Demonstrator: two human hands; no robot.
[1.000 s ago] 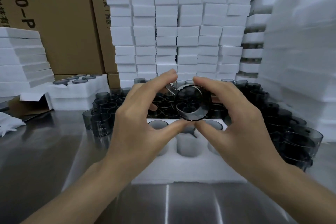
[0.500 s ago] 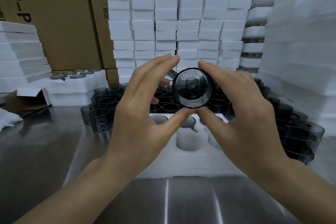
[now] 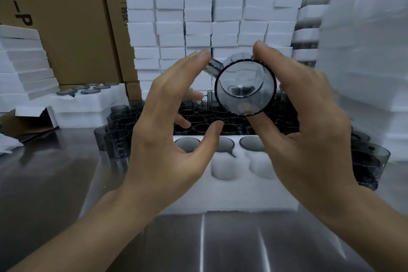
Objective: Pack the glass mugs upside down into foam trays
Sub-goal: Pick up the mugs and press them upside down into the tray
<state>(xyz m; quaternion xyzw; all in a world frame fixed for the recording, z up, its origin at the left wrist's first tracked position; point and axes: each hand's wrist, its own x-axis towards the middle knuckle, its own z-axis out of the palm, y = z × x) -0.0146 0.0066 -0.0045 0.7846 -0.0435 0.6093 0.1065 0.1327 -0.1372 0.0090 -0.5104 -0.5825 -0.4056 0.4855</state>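
- Head view: since a second ago the glass mug (image 3: 245, 88) has risen, mouth toward the camera. The right hand (image 3: 309, 139) now pinches it alone and the left hand (image 3: 167, 130) has opened beside it, so this is likely a check before inverting.
- Foam tray (image 3: 231, 196) below: three upturned mugs (image 3: 251, 142), two empty pockets (image 3: 223, 168) visible, one mug held.

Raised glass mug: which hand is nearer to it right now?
Right. The right hand pinches the glass mug between forefinger above and thumb below; the left hand hovers just to its left, fingers spread, thumb apparently clear of the rim.
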